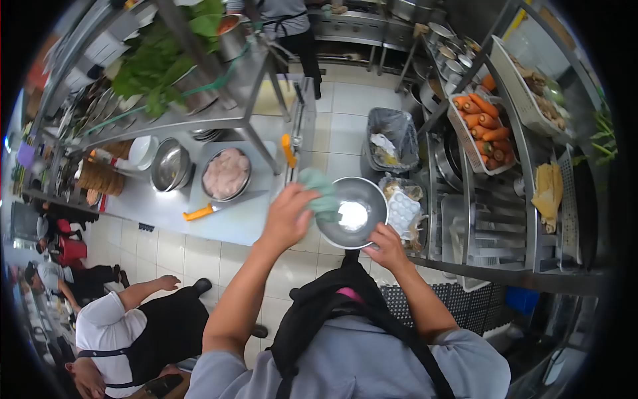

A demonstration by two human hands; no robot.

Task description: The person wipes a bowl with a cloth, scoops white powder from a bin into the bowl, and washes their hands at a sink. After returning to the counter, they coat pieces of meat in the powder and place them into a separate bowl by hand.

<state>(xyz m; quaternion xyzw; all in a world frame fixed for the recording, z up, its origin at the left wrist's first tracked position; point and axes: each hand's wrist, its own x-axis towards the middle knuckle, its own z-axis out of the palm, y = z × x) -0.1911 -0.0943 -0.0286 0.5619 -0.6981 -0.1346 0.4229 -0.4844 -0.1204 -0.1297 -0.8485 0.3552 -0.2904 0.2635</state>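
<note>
My left hand [290, 214] is closed around a green cloth [319, 194], which hangs against the left rim of a shiny metal bowl [352, 229]. By its lower right rim the bowl is gripped in my right hand [387, 247]. Its inside faces up and looks bare, with a bright reflection. Left of my hands, a second metal bowl [226, 174] full of raw pale meat rests on a white cutting board [266, 154]. A knife with an orange handle [198, 213] lies in front of that bowl.
Carrots fill a basket [483, 133] on the right rack. A lined trash bin [392, 123] stands ahead, beside a bag with egg trays [402, 211]. Another metal bowl [171, 166] sits on the left counter. A person in a white shirt [109, 326] is at lower left; another [282, 20] stands ahead.
</note>
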